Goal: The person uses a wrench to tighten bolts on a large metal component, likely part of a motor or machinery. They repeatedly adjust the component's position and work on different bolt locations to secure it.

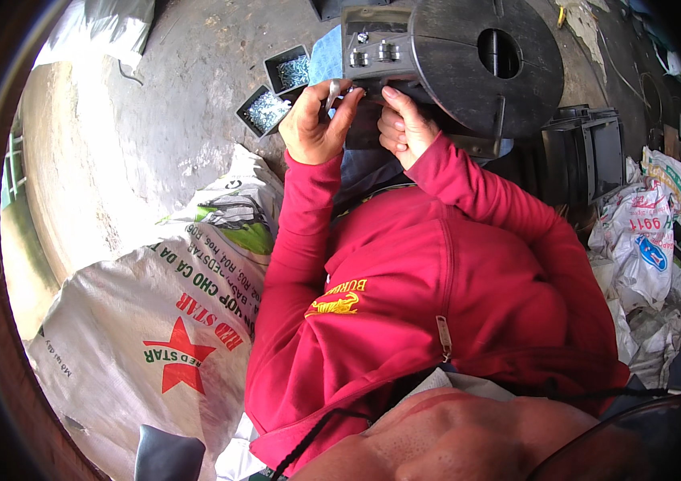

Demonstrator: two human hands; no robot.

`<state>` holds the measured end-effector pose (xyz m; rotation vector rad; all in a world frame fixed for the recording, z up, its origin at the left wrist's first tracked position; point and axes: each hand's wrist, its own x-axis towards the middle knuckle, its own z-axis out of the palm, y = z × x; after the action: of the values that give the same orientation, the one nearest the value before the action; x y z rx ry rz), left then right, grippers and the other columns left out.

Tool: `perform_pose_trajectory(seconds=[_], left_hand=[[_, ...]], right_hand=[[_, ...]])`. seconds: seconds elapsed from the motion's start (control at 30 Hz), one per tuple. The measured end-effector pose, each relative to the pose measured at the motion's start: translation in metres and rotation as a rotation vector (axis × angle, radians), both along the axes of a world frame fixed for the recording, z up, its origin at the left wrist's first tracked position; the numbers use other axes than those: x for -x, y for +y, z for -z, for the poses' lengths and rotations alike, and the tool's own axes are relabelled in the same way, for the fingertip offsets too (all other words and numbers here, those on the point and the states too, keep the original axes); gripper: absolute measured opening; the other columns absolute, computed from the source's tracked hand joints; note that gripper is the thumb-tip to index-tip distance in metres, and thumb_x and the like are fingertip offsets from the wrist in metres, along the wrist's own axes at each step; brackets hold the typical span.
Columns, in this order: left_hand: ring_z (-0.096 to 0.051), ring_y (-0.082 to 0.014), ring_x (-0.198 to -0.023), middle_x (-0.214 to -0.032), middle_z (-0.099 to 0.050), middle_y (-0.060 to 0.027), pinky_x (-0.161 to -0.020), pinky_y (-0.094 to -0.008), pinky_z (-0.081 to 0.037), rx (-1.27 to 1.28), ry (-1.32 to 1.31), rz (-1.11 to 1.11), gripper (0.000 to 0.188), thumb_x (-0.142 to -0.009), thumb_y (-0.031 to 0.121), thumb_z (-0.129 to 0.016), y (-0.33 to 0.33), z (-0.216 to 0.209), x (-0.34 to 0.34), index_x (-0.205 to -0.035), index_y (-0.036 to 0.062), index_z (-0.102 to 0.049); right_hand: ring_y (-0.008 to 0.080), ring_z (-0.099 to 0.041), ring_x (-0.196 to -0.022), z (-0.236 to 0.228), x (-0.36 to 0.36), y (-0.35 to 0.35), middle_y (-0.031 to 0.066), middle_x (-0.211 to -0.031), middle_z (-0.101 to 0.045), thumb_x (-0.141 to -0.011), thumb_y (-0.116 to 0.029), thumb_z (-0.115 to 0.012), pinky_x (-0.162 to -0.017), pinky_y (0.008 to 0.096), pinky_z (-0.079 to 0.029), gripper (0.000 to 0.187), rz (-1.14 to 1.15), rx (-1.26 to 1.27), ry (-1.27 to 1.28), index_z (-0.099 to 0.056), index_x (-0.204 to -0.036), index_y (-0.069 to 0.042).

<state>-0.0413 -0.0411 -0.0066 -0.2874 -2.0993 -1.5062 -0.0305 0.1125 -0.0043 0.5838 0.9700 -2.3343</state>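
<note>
My left hand (314, 127) is closed round a shiny metal tool (332, 93) that looks like a wrench. Its thumb and forefinger meet at the near edge of a black metal bracket (368, 60). Small silver fasteners (388, 52) stand on that bracket. Beside it my right hand (408, 127) has its thumb up against the bracket's lower edge and its fingers curled; whatever they grip is hidden. A large black disc (456, 60) with a round hole joins the bracket on the right.
Two black boxes of small metal fasteners, one nearer (265, 111) and one farther (290, 70), stand left of the bracket. A blue cloth (326, 56) lies between. White printed sacks are at my left (132, 321) and right (637, 232). Black frames (585, 152) sit at the right.
</note>
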Motion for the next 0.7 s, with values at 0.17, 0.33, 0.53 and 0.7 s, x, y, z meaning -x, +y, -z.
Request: perform_pose_trajectory(seconds=[0.17, 0.33, 0.53, 0.7], left_hand=[[-0.064, -0.0169, -0.066, -0.084, -0.068, -0.0067, -0.058, -0.0257, -0.049, 0.183, 0.070, -0.048, 0.026, -0.072, 0.001, -0.080, 0.004, -0.001, 0.002, -0.093, 0.0042, -0.063], [-0.066, -0.0219, -0.071, -0.087, -0.068, -0.0077, -0.061, -0.0302, -0.052, 0.372, 0.151, -0.026, 0.030, -0.069, 0.000, -0.079, 0.003, -0.006, 0.002, -0.096, 0.0053, -0.066], [-0.064, -0.0201, -0.076, -0.089, -0.066, -0.0047, -0.063, -0.0304, -0.053, 0.483, 0.168, 0.037, 0.030, -0.067, 0.002, -0.078, 0.002, -0.010, 0.003, -0.095, 0.0073, -0.070], [-0.064, -0.0196, -0.077, -0.087, -0.065, -0.0050, -0.064, -0.0305, -0.052, 0.458, 0.105, 0.047, 0.029, -0.068, 0.001, -0.078, 0.001, -0.012, 0.000, -0.096, 0.0072, -0.070]], right_hand=[[0.0020, -0.028, -0.040, 0.005, -0.002, -0.002, -0.0096, -0.053, -0.032, -0.090, -0.038, -0.066, -0.038, 0.0192, -0.021, 0.033, 0.047, 0.001, 0.008, -0.044, -0.074, -0.018], [0.0018, -0.028, -0.040, 0.011, -0.004, -0.004, -0.0095, -0.053, -0.031, -0.090, -0.036, -0.065, -0.038, 0.0192, -0.022, 0.032, 0.068, 0.021, 0.066, -0.044, -0.074, -0.018], [0.0014, -0.027, -0.040, 0.009, -0.003, -0.004, -0.0097, -0.053, -0.031, -0.091, -0.036, -0.065, -0.038, 0.0194, -0.021, 0.032, 0.062, -0.003, 0.082, -0.044, -0.075, -0.018], [0.0010, -0.026, -0.040, 0.015, -0.002, -0.004, -0.0100, -0.052, -0.030, -0.092, -0.036, -0.063, -0.038, 0.0193, -0.020, 0.031, 0.028, 0.012, 0.084, -0.043, -0.075, -0.019]])
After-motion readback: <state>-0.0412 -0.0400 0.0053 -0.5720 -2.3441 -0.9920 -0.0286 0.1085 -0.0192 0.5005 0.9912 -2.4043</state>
